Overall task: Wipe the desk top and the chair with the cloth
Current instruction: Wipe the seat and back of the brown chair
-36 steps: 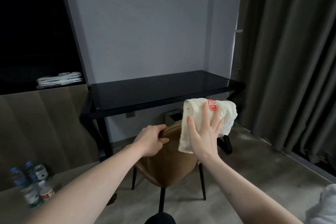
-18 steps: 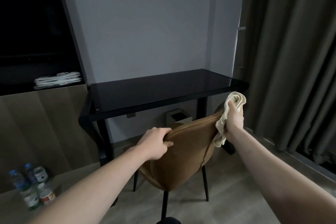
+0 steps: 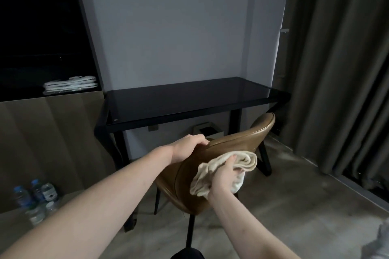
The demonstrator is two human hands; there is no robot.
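The desk stood against the wall, its black top glossy, and everything else sat relative to it. The chair stood just in front of the desk, towards its right end, tipped so its brown back leaned across the view. The cloth lay bunched against the chair back, below the desk's front edge. The right hand held it, fingers curled round the wad and pressing it to the leather. The left hand gripped the chair's top edge, fingers wrapped over the rim and close together, thumb on the near side.

The chair looked to be balanced on fewer than all its legs, so a hard wipe or a slack left grip could have let it swing or drop, perhaps knocking the desk's right leg. The bunched cloth touched little of the leather, so patches could have been missed. The loose tail hanging left of the right hand might have dragged.

Bottles stood on the floor left of the desk; their labels were too blurred to read. No writing showed on the cloth.
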